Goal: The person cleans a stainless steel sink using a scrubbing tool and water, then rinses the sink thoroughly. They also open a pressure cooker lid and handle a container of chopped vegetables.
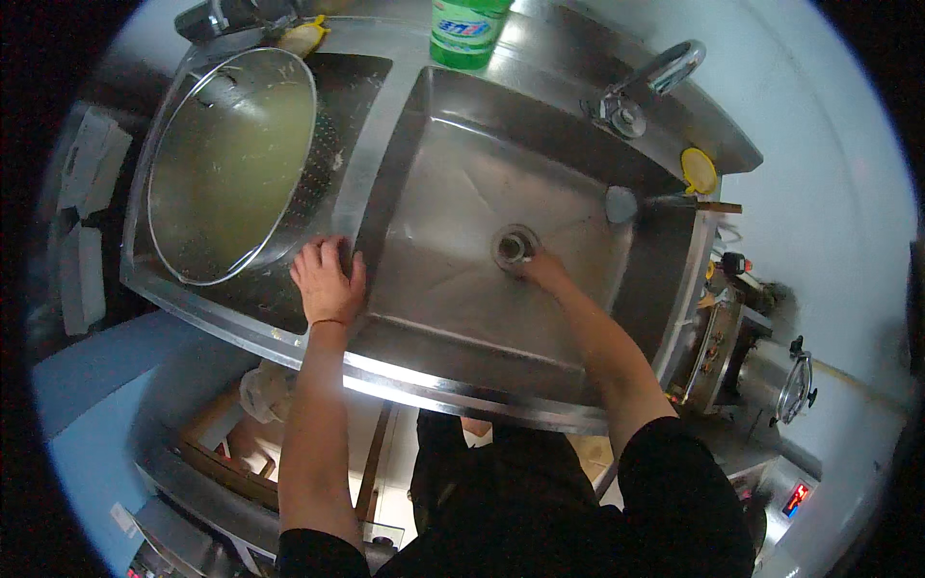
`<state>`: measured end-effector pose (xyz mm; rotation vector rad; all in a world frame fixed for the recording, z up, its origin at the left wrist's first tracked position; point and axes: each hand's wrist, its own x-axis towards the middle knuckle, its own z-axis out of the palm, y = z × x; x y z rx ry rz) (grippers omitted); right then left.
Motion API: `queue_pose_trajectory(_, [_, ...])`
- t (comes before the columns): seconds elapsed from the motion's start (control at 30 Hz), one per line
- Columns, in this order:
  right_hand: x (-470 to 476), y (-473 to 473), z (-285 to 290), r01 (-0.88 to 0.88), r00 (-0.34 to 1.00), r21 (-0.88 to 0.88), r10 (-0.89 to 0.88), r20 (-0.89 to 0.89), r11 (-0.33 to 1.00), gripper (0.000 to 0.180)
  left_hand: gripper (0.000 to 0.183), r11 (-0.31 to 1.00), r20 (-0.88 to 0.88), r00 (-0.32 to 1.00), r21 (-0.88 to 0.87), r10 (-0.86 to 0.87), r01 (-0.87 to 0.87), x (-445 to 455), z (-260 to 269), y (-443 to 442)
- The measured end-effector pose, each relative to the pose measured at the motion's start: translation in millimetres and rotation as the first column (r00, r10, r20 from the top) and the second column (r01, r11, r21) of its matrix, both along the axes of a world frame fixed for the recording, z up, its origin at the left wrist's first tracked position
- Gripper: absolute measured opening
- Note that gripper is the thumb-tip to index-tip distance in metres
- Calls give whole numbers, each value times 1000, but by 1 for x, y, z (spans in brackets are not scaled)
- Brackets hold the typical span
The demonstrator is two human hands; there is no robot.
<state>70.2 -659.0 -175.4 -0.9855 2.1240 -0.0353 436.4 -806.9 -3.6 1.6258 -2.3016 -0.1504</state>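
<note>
My right hand [543, 270] reaches down to the drain [515, 247] in the floor of the stainless steel sink basin [448, 217]. Its fingertips are at the drain's ring, partly hidden, and whether they grip anything does not show. My left hand [329, 282] lies palm down on the divider [359, 180] between the two basins, thumb apart and nothing in it. Beyond it, in the left basin [358, 79], a large metal bowl [231, 173] leans tilted, with cloudy yellowish liquid inside. Beside the bowl is a perforated metal surface [321, 159].
A chrome faucet [625, 115] rises at the back right. On the back ledge stands a green detergent bottle [470, 32]. Yellow-rimmed strainers lie at the back left [303, 36] and right [699, 171]. A metal pot with a clamp lid [795, 383] is at far right.
</note>
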Motion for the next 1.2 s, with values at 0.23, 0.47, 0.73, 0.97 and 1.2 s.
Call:
queue_pose_trajectory(0.23, [12,12,22,-400,853,309,474,-219,863,38,46,1000,106,994,9,12,-13,-7,4,0])
queue_pose_trajectory(0.47, [22,4,20,-513,797,124,525,-298,850,29,48,999,88,996,-29,-16,18,-2,-4,-3])
queue_pose_trajectory(0.73, [21,-39,-30,-593,759,384,650,-27,708,27,48,1000,81,997,13,-21,20,1,-8,-4])
queue_pose_trajectory(0.97, [28,-56,-25,-664,712,285,701,-41,691,28,44,1000,67,998,29,-11,9,-2,-3,-5])
queue_pose_trajectory(1.2, [18,-11,92,-512,845,73,517,-139,856,43,44,999,36,999,50,-12,10,-5,3,-3])
